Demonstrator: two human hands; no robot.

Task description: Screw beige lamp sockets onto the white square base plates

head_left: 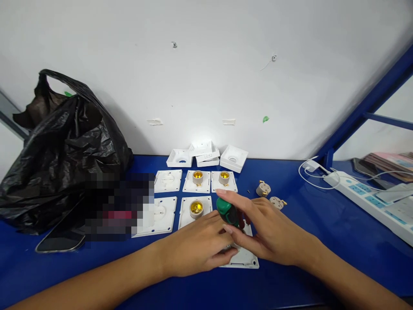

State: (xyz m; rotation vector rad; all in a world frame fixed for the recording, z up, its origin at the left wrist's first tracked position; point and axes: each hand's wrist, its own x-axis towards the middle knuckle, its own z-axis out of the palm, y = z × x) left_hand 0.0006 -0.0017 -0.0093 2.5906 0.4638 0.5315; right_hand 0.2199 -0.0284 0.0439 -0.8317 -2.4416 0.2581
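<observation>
Green-handled screwdriver (223,207) stands tilted at twelve o'clock from me, over a white plate (247,259); I'd judge it light, rigid, best gripped high, where my right hand (274,234) curls round it. My left hand (203,243), at seven o'clock from it, half-closes on something hidden, if anything.

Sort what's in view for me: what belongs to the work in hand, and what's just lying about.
Seemingly part of the work:
green-and-black-handled tool, gripped in the right hand
white plates, some bearing gold-lined sockets
loose round grey pieces
white covers

Seemingly just lying about:
black plastic bag
dark phone-like device
power strip with white cables
</observation>
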